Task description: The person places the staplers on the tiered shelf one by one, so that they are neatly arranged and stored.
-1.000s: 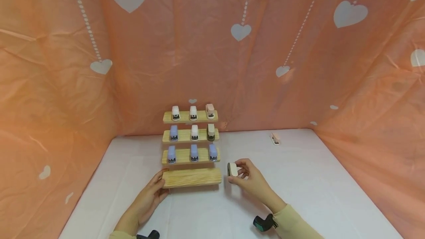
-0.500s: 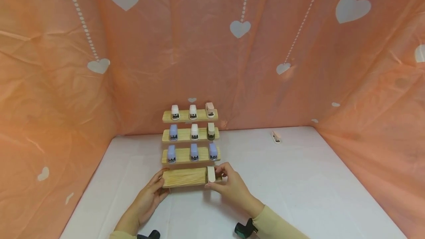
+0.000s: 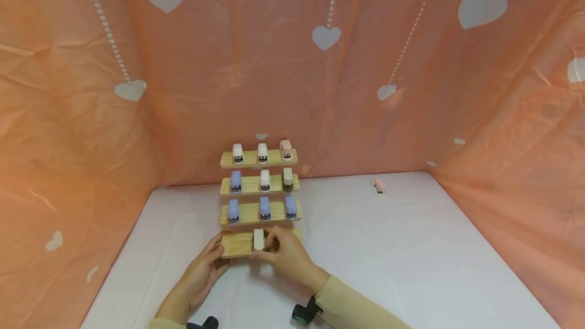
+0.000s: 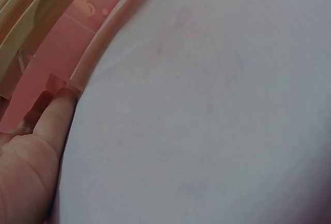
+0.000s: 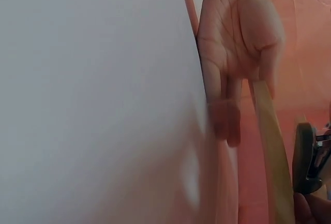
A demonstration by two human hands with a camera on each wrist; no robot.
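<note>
My right hand (image 3: 290, 258) pinches a small stapler (image 3: 258, 239) with a cream top, held at the middle of the lowest wooden shelf (image 3: 234, 245). In the right wrist view the dark olive base of this stapler (image 5: 303, 157) stands on edge beside the shelf (image 5: 274, 154); whether it touches the wood I cannot tell. My left hand (image 3: 201, 274) grips the left end of that same shelf, the thumb at its front and other fingers behind and below. The left wrist view shows only part of the left hand (image 4: 31, 169) beside the white table.
Three higher shelves carry several mini staplers: lilac ones (image 3: 264, 208) on the third, mixed colours on the second (image 3: 250, 185), white and pink on the top (image 3: 250, 158). A pink stapler (image 3: 378, 187) lies at the table's back right. Orange heart-patterned cloth (image 3: 274, 65) encloses the table.
My right hand has carried the cream-topped stapler leftward, from right of the rack, past the lowest shelf's right end, to its middle. My left hand keeps its grip on the shelf.
</note>
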